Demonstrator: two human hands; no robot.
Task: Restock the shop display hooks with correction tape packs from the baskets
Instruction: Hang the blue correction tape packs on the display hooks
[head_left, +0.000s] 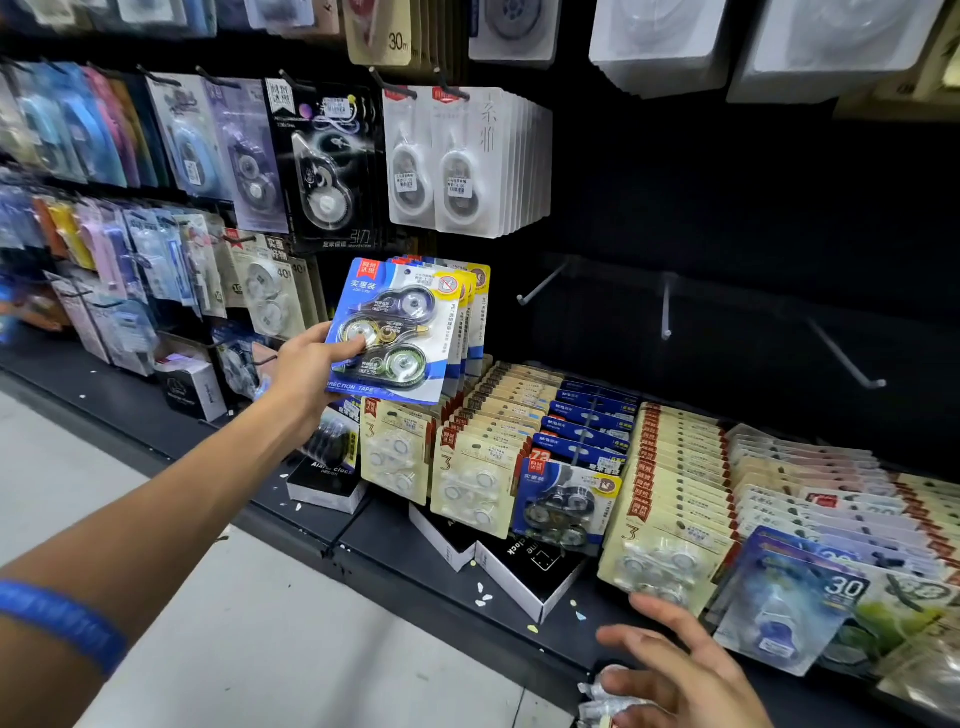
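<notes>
The left hand (306, 371) grips a fanned stack of blue carded correction tape packs (402, 332) raised toward the bare metal hooks (543, 283), presumably for hanging, while the right hand (680, 670) hovers spread and empty above the shelf (415, 566) stock.

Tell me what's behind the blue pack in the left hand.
Behind the front blue pack the left hand holds more matching packs, fanned; only their right edges show. Their number and the hook are hidden.

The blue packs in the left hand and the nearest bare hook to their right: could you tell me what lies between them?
Nothing: in the head view, only bare black backboard separates the blue packs from the bare hook.
</notes>
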